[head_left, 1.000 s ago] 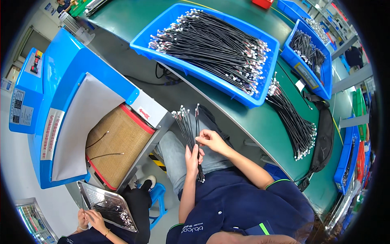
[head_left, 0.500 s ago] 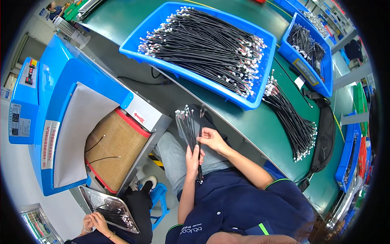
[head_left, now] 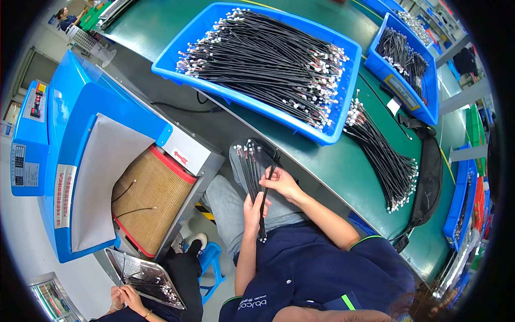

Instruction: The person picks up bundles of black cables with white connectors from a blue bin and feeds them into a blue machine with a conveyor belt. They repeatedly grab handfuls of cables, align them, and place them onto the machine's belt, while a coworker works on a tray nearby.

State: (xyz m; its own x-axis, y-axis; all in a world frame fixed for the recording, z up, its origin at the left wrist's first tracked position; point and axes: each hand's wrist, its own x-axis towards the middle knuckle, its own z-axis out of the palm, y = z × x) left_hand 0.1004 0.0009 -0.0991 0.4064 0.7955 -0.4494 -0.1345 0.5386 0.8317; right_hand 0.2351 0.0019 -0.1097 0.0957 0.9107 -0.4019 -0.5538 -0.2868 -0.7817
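Observation:
Over my lap, my left hand [head_left: 254,212] is closed around a bundle of black cables [head_left: 250,173] with small white connectors at their ends. The bundle points away from me, its lower ends sticking out below the fist. Just to the right, my right hand [head_left: 282,183] pinches one or more black cables, which lean to the right of the rest; how many cannot be made out. Beyond my hands, a large blue bin [head_left: 300,124] on the green table holds many similar cables. A loose pile of cables [head_left: 382,155] lies on the table to its right.
At the left stands a blue conveyor machine [head_left: 102,96], with two cables on its tan mesh belt [head_left: 155,198]. Below it, a co-worker's hands [head_left: 126,298] hold a cable over a metal tray [head_left: 174,298]. A black strap bag [head_left: 428,182] and another blue bin [head_left: 375,64] are at right.
My right hand's pinched cable now leans out to the right, farther from the bundle. My left hand keeps its hold. The whole view has shifted slightly.

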